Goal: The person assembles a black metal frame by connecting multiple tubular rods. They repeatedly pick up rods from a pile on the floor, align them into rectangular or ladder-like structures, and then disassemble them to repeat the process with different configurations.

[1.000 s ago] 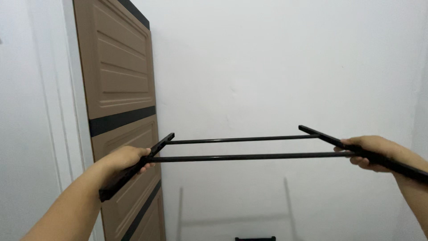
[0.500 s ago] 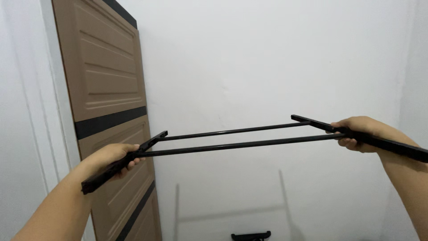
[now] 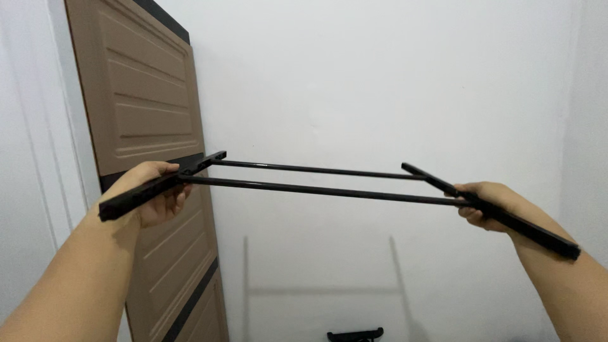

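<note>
I hold a black metal frame out in front of me: two flat side bars joined by two thin round rods. My left hand grips the left side bar near where the rods meet it. My right hand grips the right side bar in the same way. The frame is tilted, its left side higher than its right. It hangs in the air in front of a white wall and touches nothing else.
A tall brown panelled cabinet with black bands stands against the wall at the left, close behind my left hand. A small black part lies low at the wall's foot. The frame casts a faint shadow on the wall below.
The frame was level, then tilted down to the left; now its left end has risen and its right end has dropped. Both hands keep their grip.
</note>
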